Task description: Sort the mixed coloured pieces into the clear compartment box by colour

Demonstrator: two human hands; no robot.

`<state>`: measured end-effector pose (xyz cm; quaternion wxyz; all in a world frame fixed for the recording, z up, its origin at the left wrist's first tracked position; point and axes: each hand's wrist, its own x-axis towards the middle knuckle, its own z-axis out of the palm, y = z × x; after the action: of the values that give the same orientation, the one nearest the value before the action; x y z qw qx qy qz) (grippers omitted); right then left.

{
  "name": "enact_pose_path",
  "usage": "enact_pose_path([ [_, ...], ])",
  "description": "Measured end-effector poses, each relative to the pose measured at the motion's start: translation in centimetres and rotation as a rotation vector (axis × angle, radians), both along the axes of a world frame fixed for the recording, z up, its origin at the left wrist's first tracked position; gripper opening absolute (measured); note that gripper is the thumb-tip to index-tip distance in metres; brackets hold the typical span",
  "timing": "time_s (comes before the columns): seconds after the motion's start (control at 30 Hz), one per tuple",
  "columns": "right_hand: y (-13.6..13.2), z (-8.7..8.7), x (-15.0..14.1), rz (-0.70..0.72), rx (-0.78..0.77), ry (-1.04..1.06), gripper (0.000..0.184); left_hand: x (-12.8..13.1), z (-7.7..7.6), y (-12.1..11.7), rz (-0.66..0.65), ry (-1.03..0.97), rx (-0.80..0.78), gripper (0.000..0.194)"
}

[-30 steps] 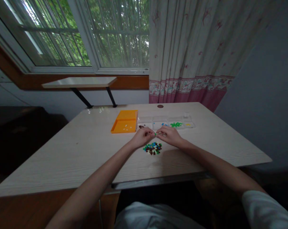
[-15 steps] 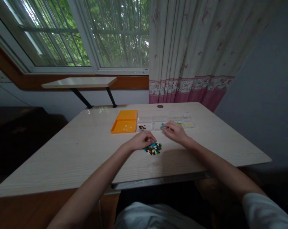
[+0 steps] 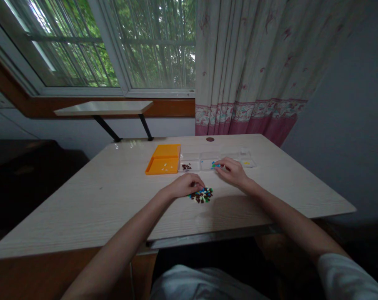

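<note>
A heap of tiny building bricks in brown, blue, green and white lies on the table. My left hand rests at its far left edge, fingers curled down into the heap; whatever they pinch is hidden. Over a clear plastic box with blue bricks in it, my right hand is closed in a pinch. A small green brick shows at its fingertips, close to the blue ones. Left of that, another clear box contains brown bricks. White bricks lie in an open orange case.
Yellow bricks sit in a clear box beyond my right hand. A raised white shelf stands at the table's back left. Behind the table are a window and a curtain. A dark round disc is near the back edge.
My right hand has shifted very slightly, and the green brick at its fingertips sits a little higher and further right. My left hand stays at the heap, almost unmoved.
</note>
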<state>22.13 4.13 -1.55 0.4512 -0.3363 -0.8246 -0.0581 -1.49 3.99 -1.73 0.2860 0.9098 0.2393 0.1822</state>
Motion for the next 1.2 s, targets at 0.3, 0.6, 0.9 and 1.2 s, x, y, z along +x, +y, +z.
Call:
enact_pose_path([
  [0.3,0.5,0.4,1.3,-0.027,-0.005,-0.046,0.014,0.1,-0.3,0.1,0.052,0.041,0.017,0.018],
  [0.6,0.9,0.7,2.0,-0.052,-0.031,-0.091,0.016,0.3,0.2,-0.4,0.074,0.049,0.021,0.020],
  [0.9,3.7,0.7,7.2,-0.374,-0.393,-0.328,0.016,0.3,0.0,-0.4,0.071,0.038,0.067,0.014],
  [1.2,3.2,-0.1,5.6,-0.295,-0.389,-0.291,0.022,0.8,-0.4,-0.1,0.241,-0.206,-0.221,0.023],
])
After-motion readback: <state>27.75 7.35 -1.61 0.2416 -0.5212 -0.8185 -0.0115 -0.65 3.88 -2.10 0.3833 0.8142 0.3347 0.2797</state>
